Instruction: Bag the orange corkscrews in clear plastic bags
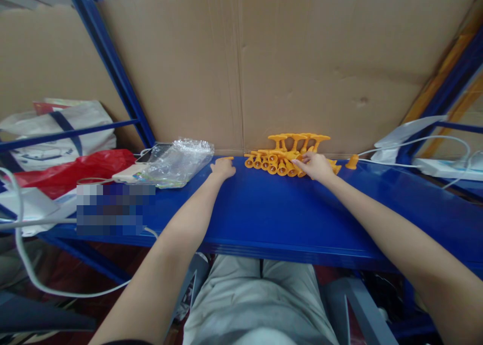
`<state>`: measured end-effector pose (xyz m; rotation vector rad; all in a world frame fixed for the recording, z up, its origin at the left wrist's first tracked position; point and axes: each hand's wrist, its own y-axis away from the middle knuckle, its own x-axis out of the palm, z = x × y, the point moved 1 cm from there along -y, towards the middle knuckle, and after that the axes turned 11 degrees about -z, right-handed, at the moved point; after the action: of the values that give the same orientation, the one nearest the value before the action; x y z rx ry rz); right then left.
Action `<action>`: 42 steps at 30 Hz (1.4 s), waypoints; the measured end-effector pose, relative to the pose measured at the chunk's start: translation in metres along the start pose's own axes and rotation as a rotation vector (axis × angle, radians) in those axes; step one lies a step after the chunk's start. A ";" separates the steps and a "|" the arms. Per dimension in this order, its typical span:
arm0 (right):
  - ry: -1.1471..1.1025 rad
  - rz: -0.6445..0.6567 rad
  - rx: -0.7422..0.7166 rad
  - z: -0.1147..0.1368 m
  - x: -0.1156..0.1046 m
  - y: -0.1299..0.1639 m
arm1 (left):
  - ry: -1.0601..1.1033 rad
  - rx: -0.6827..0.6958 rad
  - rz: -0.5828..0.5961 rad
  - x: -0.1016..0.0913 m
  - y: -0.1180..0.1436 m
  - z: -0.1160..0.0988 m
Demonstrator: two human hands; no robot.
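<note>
Several orange plastic pieces (282, 168), each with a flared, cup-like round end and a stem, lie stacked on the blue shelf top against the cardboard. More of them stand upright behind the stack, their flat tops (298, 137) uppermost. My right hand (317, 166) is at the right part of the pile, fingers bent around one piece; the grip is partly hidden. Left of the pile, my left hand (224, 168) is closed just above the shelf, with a thin bit of orange plastic showing at its top. Another orange piece (352, 162) stands alone on the right.
Clear plastic packaging (184, 161) lies left of my left hand, beside a red plastic bag (90, 166) and a white bag (75, 128). White cables (415, 139) and a power strip (445, 168) are at the right. Cardboard (241, 68) walls the back between blue posts.
</note>
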<state>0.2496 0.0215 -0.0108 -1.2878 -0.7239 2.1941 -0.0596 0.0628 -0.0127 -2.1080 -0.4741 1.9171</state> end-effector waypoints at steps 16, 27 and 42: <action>-0.183 0.125 -0.223 -0.002 0.021 0.005 | 0.048 0.117 -0.012 -0.004 0.007 -0.016; -0.217 -0.004 -0.143 -0.005 -0.002 -0.010 | 0.050 0.137 -0.002 -0.002 0.006 -0.015; 0.526 0.136 0.268 -0.128 -0.049 -0.007 | 0.047 0.139 0.048 -0.001 0.005 -0.016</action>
<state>0.3858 0.0199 -0.0288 -1.6994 -0.1375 1.8390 -0.0434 0.0588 -0.0121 -2.0878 -0.2748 1.8632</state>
